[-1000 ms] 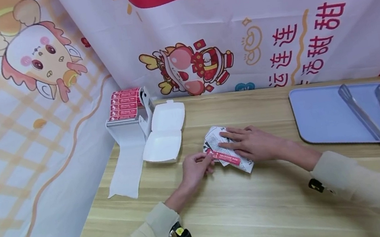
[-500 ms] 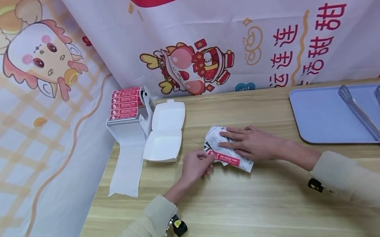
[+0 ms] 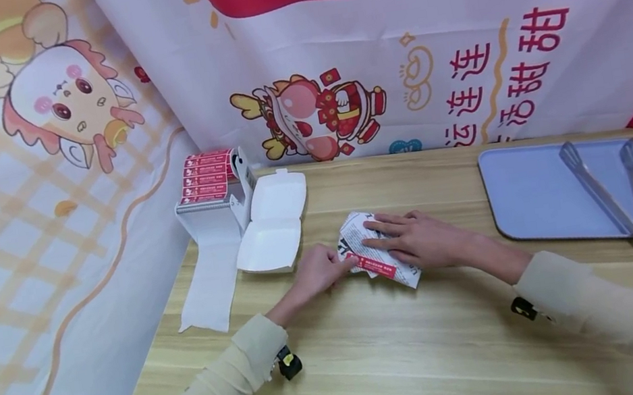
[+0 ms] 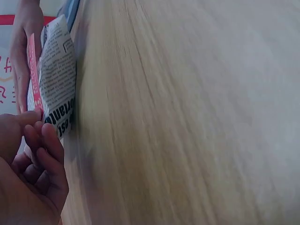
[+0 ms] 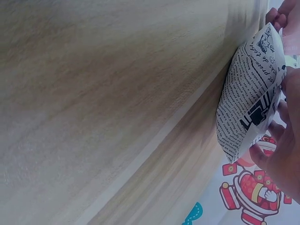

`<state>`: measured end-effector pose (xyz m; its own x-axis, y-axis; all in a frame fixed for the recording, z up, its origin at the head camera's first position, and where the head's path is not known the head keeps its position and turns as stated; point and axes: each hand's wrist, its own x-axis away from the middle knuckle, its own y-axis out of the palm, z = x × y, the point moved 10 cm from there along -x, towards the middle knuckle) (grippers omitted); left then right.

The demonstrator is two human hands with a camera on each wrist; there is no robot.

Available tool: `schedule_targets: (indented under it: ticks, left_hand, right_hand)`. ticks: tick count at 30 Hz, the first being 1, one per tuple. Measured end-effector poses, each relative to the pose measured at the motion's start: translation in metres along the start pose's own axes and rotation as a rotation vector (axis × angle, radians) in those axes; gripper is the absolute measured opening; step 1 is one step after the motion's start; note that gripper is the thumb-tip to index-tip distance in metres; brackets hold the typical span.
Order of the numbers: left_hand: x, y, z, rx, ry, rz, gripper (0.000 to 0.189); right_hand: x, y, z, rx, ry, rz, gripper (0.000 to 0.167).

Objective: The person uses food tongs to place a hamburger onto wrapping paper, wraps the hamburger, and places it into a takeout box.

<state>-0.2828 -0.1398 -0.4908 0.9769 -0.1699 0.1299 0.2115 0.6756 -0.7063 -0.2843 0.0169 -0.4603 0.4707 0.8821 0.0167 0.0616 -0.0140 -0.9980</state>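
A newsprint-patterned paper packet (image 3: 368, 237) lies folded on the wooden table, with a red sticker (image 3: 372, 265) strip across its near side. My left hand (image 3: 320, 271) is at the packet's left corner, its thumb on the sticker's left end and its other fingers curled. In the left wrist view, the sticker (image 4: 33, 75) runs up along the paper from the thumb tip, its far end standing slightly off. My right hand (image 3: 424, 239) lies over the packet with fingers spread, holding it down. Whatever is inside the paper is hidden.
A white clamshell box (image 3: 271, 221) stands open behind the left hand. Beside it, a label dispenser (image 3: 207, 186) carries a roll of red stickers, with white backing paper (image 3: 208, 295) trailing down. At right, two metal tongs (image 3: 604, 192) rest on a blue tray (image 3: 533, 206).
The left hand has shifted slightly up, its thumb now lying over the sticker's left end, with the fingers tucked behind. The right hand stays in place on the packet.
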Motion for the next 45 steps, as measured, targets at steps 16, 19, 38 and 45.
schedule_targets:
  ticks: [16,19,38,45]
  left_hand:
    - [-0.005,-0.002,-0.004,0.056,-0.027,0.112,0.036]
    - [0.004,-0.003,0.023,-0.125,0.118,0.196,0.035]
    - [0.021,0.037,0.096,-0.597,0.570,0.264,0.028]
    - [0.039,0.063,0.117,-0.773,0.928,0.110,0.017]
  right_hand:
    - [0.000,0.001,0.002,-0.007,0.013,-0.008,0.055]
    - [0.001,0.001,0.003,0.000,0.018,-0.002,0.055]
    - [0.002,0.001,0.004,-0.002,0.023,0.022,0.049]
    - [0.001,0.002,0.002,-0.011,0.024,-0.002,0.055]
